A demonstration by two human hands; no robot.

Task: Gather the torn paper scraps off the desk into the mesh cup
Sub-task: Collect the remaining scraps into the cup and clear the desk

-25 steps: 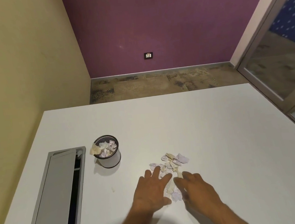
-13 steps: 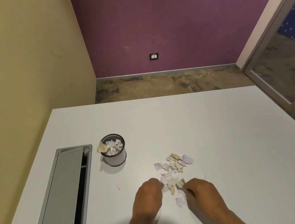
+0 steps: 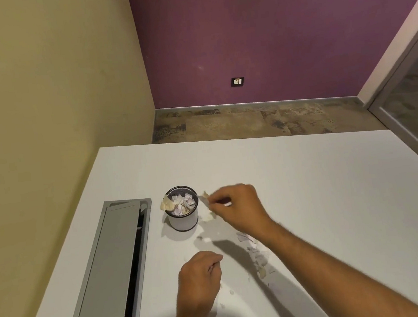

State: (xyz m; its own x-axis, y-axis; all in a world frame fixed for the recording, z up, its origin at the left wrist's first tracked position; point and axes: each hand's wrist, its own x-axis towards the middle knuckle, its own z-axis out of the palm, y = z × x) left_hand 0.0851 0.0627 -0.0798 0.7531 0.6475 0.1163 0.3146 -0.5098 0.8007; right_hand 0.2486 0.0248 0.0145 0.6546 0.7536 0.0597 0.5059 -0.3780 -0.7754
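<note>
**Operator:** Paper is pinched in my right hand [image 3: 237, 208], beside the mesh cup [image 3: 182, 212]. What can fail from here?

**Manual:** Your right hand is closed on a few scraps that stick out past the fingertips, just right of the cup's rim and not yet over its mouth. If you release there, they land on the desk [image 3: 310, 186] beside the cup. Carry the hand fully over the opening first.

**Operator:** And the cup itself?

**Manual:** It stands near the desk's left edge, just beside the grey cable hatch [image 3: 116, 268]. It is heaped to the rim, and one crumpled cream piece [image 3: 166, 204] overhangs its left side. Dropping more on top will likely spill some. The cup looks light, so a knock from your knuckles could tip it toward the hatch slot.

**Operator:** My left hand [image 3: 200, 282]?

**Manual:** It is curled shut toward the near edge. Whether it holds paper cannot be determined. The remaining scraps [image 3: 256, 253] lie partly under your right forearm, so a low sweep will scatter them.
</note>
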